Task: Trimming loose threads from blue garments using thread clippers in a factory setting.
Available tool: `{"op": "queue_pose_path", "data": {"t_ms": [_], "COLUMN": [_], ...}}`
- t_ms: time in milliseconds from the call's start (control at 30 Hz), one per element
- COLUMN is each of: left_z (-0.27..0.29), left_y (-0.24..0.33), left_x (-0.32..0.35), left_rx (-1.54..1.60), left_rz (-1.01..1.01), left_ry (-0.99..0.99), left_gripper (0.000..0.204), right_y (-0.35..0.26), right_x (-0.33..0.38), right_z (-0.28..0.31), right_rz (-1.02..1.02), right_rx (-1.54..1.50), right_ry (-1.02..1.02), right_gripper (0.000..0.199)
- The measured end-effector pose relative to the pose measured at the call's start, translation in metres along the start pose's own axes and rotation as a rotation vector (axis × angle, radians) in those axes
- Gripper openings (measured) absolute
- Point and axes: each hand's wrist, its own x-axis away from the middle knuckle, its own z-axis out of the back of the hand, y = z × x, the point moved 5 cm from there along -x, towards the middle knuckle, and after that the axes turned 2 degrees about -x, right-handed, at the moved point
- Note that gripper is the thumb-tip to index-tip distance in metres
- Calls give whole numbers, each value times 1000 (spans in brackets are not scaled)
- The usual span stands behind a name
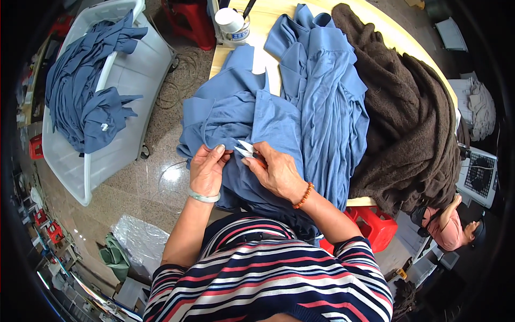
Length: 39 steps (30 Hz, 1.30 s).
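Note:
My right hand grips a pair of thread snips, with the pale blades apart and pointing left. Close to the blades, my left hand pinches the edge of a blue garment between thumb and fingers. Much of this garment lies rumpled on the table, and its near part hangs toward my lap. Right beside it, more blue garments lie lengthwise in gathered folds. Whether a loose thread sits between the blades is too small to tell.
A dark brown fuzzy cloth is heaped on the right of the wooden table. A white tub stands at its far left corner. Left is a wheeled grey bin with blue garments over its rim. Red stools flank the table; a person is far right.

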Motion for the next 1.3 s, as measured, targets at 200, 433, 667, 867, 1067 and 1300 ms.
{"op": "queue_pose_path", "data": {"t_ms": [200,433,667,867,1067,1300], "left_z": [-7,-7,-3,-4,36,41], "left_y": [1,2,1,-4,-8,2], "left_x": [1,0,1,-4,-34,-41], "left_rx": [-49,-94,-74,68,93,262], "left_rz": [-29,-85,-80,44,10,64], "left_ry": [-23,-51,-51,56,292,132], "left_gripper": [10,11,12,7,8,7], "right_y": [4,3,10,12,18,14], "right_x": [-6,-10,-8,-5,-6,-6], "right_z": [-5,-6,-2,-6,-19,-14], "right_rz": [-2,26,4,9,-11,18], "right_rx": [5,38,-17,-35,38,-1], "right_ry": [-13,-37,46,-3,-94,-79], "right_gripper": [30,24,26,32,32,33]}}
